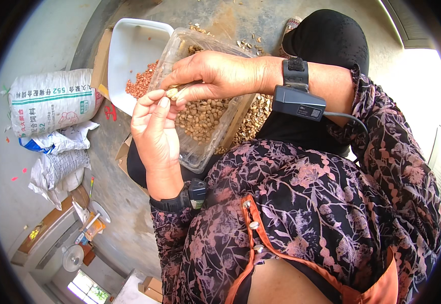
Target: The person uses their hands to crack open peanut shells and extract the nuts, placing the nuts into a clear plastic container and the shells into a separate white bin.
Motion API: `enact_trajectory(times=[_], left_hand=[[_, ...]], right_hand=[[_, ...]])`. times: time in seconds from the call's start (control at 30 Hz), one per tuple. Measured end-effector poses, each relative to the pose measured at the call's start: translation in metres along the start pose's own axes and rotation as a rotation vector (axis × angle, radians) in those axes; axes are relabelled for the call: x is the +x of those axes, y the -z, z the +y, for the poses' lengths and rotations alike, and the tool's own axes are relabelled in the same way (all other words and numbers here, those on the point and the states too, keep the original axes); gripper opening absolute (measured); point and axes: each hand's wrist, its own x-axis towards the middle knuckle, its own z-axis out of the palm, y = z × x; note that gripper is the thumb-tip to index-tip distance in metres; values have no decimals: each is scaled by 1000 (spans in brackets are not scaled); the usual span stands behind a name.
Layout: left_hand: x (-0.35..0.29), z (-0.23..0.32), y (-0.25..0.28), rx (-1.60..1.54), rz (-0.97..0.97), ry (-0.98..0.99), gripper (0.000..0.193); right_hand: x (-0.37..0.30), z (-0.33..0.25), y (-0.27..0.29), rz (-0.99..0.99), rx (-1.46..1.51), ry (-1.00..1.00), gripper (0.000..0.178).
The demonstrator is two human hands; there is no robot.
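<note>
Between the fingertips of both my hands is a pale peanut (171,92), pinched over a clear plastic tub (198,163). My left hand (155,134) is closed on it from below, thumb pressed to the fingers. From above, my right hand (215,75) pinches the same peanut with thumb and fingers; whether its shell is split is too small to tell. Unshelled peanuts (200,119) lie in the clear tub, partly hidden by my hands. Beyond it on the left, a white plastic bin (129,48) holds reddish peanut kernels (143,81).
Broken peanut shells (253,116) are heaped right of the clear tub, and more are scattered on the floor beyond. A piece of cardboard (102,58) stands beside the white bin. Printed sacks (53,101) lie against the wall at left. A white fan (73,257) is at lower left.
</note>
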Motion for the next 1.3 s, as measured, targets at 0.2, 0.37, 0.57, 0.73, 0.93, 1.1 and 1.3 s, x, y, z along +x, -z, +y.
enact_trajectory(times=[0.2,0.37,0.57,0.73,0.93,1.1,1.3], left_hand=[[1,-2,4,-24,-34,-1,13],[2,-3,4,-29,-51,26,15],[2,-3,1,-22,-61,46,14],[4,-4,3,-75,-104,52,14],[7,-1,-3,-103,-59,104,25],[10,5,0,-19,-79,241,42],[19,13,4,151,-180,358,47]], right_hand=[[1,0,-1,-19,-8,-10,39],[0,5,-1,-16,-42,6,41],[-1,3,2,-60,-43,-23,42],[-1,6,0,-59,-41,-10,43],[-3,6,-1,-38,6,-2,43],[-5,4,3,-98,-2,-6,43],[-9,4,4,-202,-6,-47,42]])
